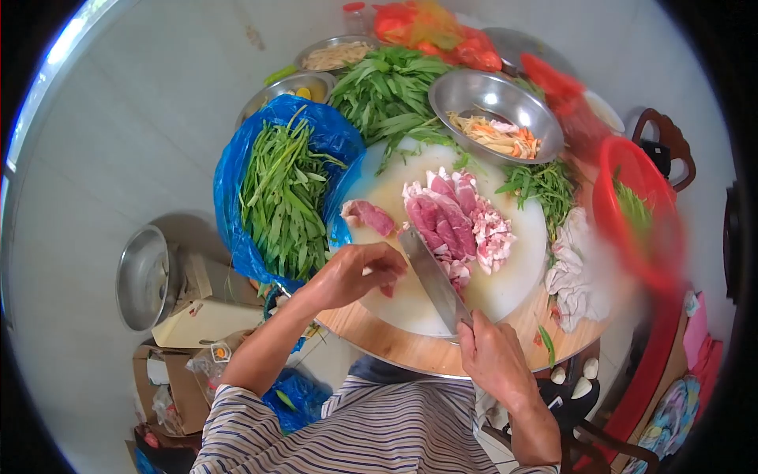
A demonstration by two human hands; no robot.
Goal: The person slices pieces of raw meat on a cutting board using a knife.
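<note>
My right hand [496, 357] grips the handle of a cleaver [433, 276], its broad blade slanting up and left over a round white cutting board [379, 312]. Along the blade's right side lies a pile of sliced raw meat [446, 217], pink with pale fat. My left hand [357, 275] hangs over the board's left edge with fingers curled. A small red scrap of meat [387, 291] shows at its fingertips. Just above that hand, a separate piece of meat [368, 216] rests on the board.
Left of the board, a blue plastic bag [229, 186] holds leafy greens [284, 197]. More greens [387, 87] lie behind. A steel bowl [545, 118] with shredded vegetables overlaps the board's back edge. At right are a crumpled white cloth [575, 272] and a blurred red basket [667, 229].
</note>
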